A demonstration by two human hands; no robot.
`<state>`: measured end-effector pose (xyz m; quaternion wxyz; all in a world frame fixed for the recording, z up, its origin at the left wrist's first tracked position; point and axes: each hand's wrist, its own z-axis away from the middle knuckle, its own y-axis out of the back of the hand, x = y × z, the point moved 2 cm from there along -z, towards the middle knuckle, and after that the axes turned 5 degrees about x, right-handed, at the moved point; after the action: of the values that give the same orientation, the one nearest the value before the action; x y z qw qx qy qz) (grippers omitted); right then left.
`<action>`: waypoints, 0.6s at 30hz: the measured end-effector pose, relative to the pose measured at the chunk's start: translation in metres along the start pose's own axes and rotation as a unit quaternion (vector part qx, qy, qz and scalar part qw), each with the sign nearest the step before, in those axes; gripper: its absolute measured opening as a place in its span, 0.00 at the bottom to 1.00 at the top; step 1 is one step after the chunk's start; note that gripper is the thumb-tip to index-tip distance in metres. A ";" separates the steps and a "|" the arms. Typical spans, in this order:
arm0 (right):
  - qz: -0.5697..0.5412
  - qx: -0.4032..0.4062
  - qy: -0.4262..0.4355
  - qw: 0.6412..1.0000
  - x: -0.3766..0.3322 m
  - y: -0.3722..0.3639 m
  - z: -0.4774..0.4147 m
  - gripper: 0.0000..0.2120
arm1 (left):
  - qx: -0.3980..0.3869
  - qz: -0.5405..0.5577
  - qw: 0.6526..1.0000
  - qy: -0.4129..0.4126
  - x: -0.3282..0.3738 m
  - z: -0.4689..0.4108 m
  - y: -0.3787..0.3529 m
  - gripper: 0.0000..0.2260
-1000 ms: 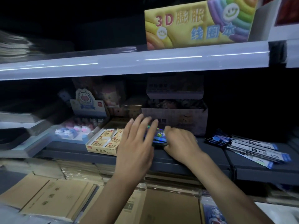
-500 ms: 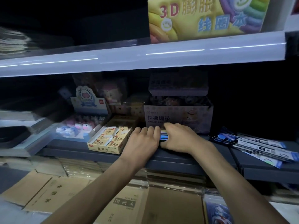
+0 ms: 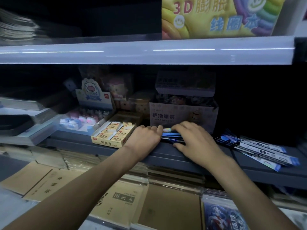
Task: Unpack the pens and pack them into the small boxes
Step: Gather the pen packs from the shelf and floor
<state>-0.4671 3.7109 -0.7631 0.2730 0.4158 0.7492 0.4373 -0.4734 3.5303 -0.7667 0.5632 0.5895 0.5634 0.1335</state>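
Head view: a stack of pen packs [image 3: 171, 136] lies on the dark shelf [image 3: 166, 156] just in front of the finger-bandage box [image 3: 182, 116]; the right hand [image 3: 194, 140] covers it, fingers over the top and thumb at the front edge, its grip grasping the stack; the left hand [image 3: 144, 140] curls against the stack's left end, grip unclear; an eraser box [image 3: 114, 133] sits left of the bandage box; loose pen packs [image 3: 259, 150] lie to its right.

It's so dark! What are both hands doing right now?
Left hand: fingers curled against the pen packs; grip cannot be told.
Right hand: grips the pen packs.
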 end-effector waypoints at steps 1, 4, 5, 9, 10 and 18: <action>0.006 0.029 0.009 1.000 0.002 -0.007 0.009 0.24 | 0.001 0.019 1.000 0.007 -0.002 0.000 -0.001 0.16; -0.014 0.100 0.002 0.995 0.009 -0.023 0.023 0.22 | -0.014 0.129 0.991 0.025 -0.010 0.001 -0.007 0.22; -0.025 0.109 -0.003 0.994 0.011 -0.024 0.023 0.22 | -0.022 0.167 0.985 0.035 -0.012 0.001 -0.009 0.24; -0.053 0.120 -0.033 0.991 0.014 -0.026 0.022 0.22 | -0.033 0.234 0.968 0.088 -0.016 0.000 -0.004 0.32; -0.057 0.122 -0.039 0.990 0.014 -0.025 0.022 0.23 | -0.023 0.235 0.968 0.088 -0.015 -0.001 0.000 0.34; -0.170 0.126 -0.065 0.975 0.022 -0.022 0.024 0.26 | 0.110 0.260 0.944 0.173 -0.001 0.022 0.009 0.28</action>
<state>-0.4684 3.7337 -0.7948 0.3372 0.3407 0.8388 0.2583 -0.4518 3.5213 -0.7659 0.3345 0.7417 0.4901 0.3127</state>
